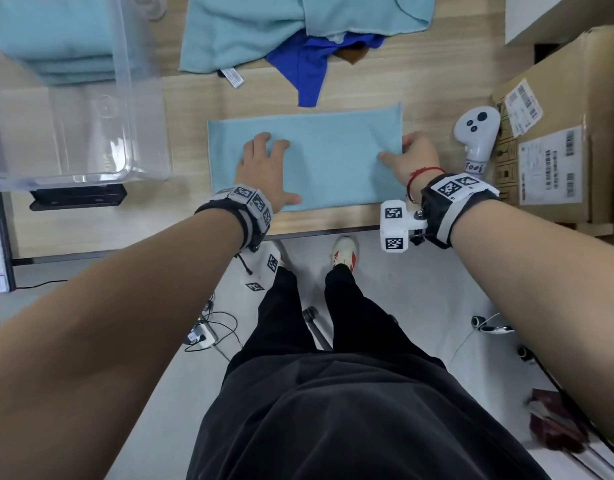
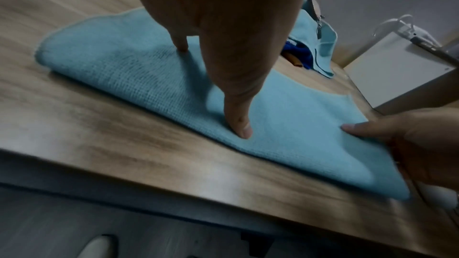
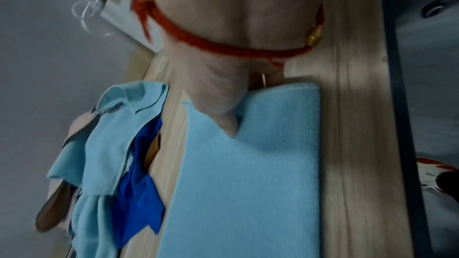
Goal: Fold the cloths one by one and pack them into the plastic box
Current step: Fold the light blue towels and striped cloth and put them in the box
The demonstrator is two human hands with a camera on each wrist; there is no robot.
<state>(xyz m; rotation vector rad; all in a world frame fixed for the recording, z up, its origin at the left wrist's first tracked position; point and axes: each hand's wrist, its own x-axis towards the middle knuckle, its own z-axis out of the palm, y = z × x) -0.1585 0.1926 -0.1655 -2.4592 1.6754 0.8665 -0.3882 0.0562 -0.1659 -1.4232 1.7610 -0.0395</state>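
A light blue cloth, folded into a long rectangle, lies flat near the table's front edge. My left hand presses on its left half with straight, spread fingers. My right hand pinches the cloth's right edge, thumb on top and fingers under. The clear plastic box stands at the left, with folded light blue cloths stacked inside. A heap of unfolded cloths lies behind, light blue over a dark blue one.
A white hand controller lies just right of the cloth, beside a cardboard carton. A black flat object sits under the box's front. The table edge runs just below my wrists; cables lie on the floor.
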